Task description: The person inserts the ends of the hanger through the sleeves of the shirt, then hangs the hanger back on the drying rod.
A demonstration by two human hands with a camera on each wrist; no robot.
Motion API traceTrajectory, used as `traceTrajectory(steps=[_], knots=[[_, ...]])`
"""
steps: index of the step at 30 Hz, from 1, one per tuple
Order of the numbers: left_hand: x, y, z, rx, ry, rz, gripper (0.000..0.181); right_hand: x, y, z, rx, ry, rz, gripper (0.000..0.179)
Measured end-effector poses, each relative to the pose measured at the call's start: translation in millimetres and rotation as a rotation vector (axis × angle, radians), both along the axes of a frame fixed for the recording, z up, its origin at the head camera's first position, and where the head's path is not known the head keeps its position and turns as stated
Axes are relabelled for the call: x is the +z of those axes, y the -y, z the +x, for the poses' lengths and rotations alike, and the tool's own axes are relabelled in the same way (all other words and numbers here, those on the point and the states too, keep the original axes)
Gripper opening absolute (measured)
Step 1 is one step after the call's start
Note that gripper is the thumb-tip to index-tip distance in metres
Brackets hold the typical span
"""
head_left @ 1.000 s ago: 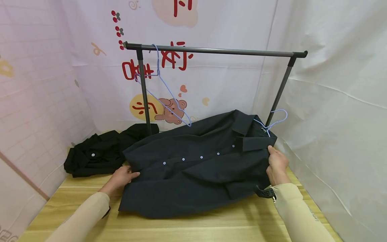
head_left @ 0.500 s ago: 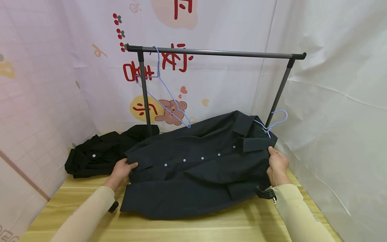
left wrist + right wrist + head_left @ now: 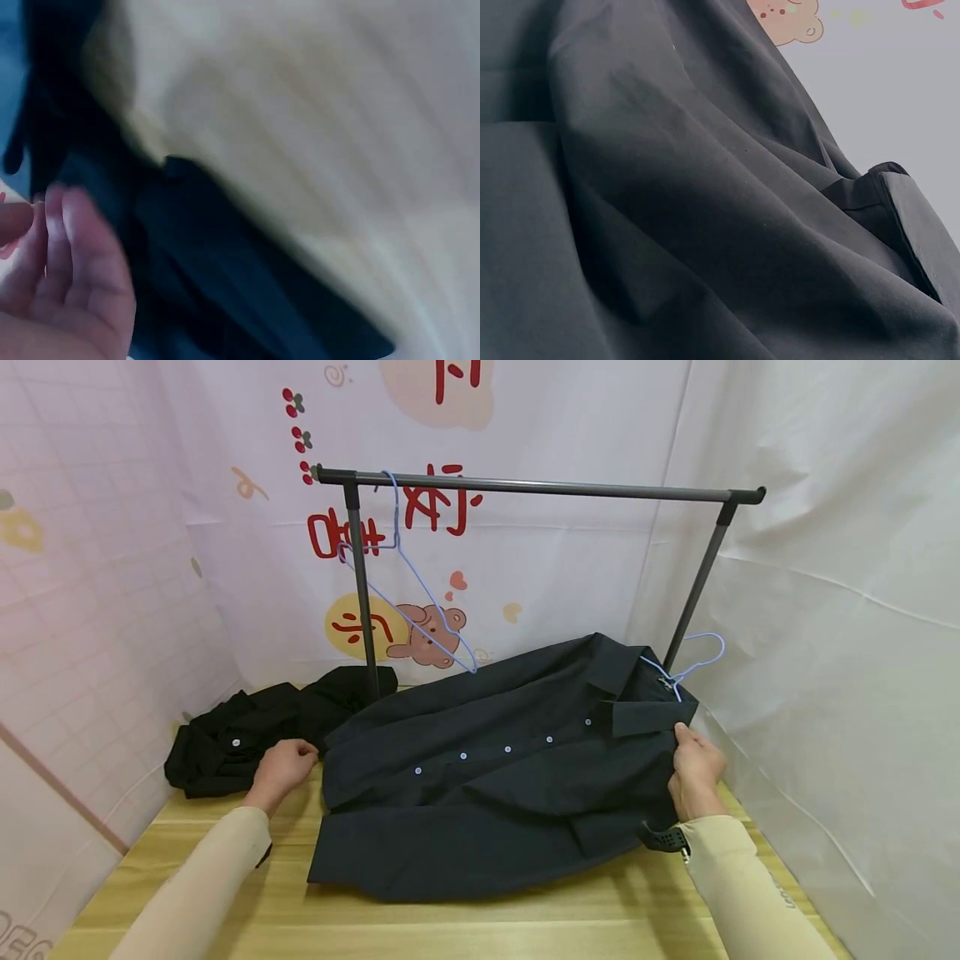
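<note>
A dark button-up shirt lies sideways, collar to the right, with its front placket facing up. My right hand grips it at the shoulder just below the collar. From the neck opening sticks the hook of a light-blue wire hanger; the rest is inside the shirt. My left hand is off the shirt's hem, beside a bunched black garment. In the left wrist view, the left fingers are loosely bent near the thumb, holding nothing visible. Folds of the shirt fill the right wrist view.
A dark metal clothes rack stands behind the shirt. Another light-blue wire hanger hangs near its left end. Below is a wood-grain table. White printed cloth encloses the back and sides.
My left hand first slid up along the shirt's hem, then let go and moved left toward the black garment. My right hand keeps its grip; the shirt appears shifted slightly right.
</note>
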State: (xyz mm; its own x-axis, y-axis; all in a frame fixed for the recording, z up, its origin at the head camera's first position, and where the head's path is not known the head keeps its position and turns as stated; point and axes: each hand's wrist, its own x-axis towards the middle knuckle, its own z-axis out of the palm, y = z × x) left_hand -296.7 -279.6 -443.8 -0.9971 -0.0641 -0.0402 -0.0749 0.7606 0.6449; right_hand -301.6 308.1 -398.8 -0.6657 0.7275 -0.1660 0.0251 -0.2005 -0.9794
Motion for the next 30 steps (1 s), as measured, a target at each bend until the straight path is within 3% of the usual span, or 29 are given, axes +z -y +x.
traceTrajectory(steps=[1, 3, 9, 12, 15, 17, 21, 23, 25, 27, 30], knots=[[2.8, -1.1, -3.6, 0.034, -0.049, -0.027, 0.033, -0.2, 0, -0.1, -0.003, 0.000, 0.003, 0.030], [6.9, -4.5, -12.3, 0.080, -0.077, -0.035, 0.037, -0.6, -1, -0.3, -0.008, -0.005, 0.002, 0.026], [7.3, -18.8, -32.3, 0.110, 0.091, 0.019, 0.048, -2.0, -3, 0.2, -0.006, 0.001, 0.018, 0.014], [5.0, -25.4, -35.5, 0.130, 0.102, 0.064, 0.042, -1.7, -3, 0.4, 0.008, 0.006, 0.026, 0.017], [7.9, -29.4, -37.9, 0.177, 0.004, 0.116, 0.036, -1.5, -5, 1.2, 0.028, 0.021, 0.036, 0.028], [13.9, -31.6, -41.8, 0.213, -0.126, 0.152, 0.035, -0.9, -6, 1.8, 0.036, 0.030, 0.043, 0.031], [33.5, -34.9, -52.4, 0.298, -0.419, 0.187, 0.031, -1.9, -10, 1.4, 0.022, 0.025, 0.027, 0.018], [43.9, -35.8, -57.0, 0.341, -0.517, 0.215, 0.031, -3.2, -11, 1.5, 0.008, 0.023, 0.014, 0.015], [54.3, -36.4, -60.9, 0.380, -0.553, 0.281, 0.031, -4.7, -12, 1.4, -0.006, 0.013, 0.007, 0.015], [63.6, -36.7, -64.3, 0.413, -0.546, 0.363, 0.031, -5.5, -12, 1.9, -0.014, 0.006, 0.004, 0.015], [72.6, -35.8, -69.6, 0.417, -0.479, 0.457, 0.033, -5.5, -13, 2.1, -0.027, -0.011, -0.005, 0.016]])
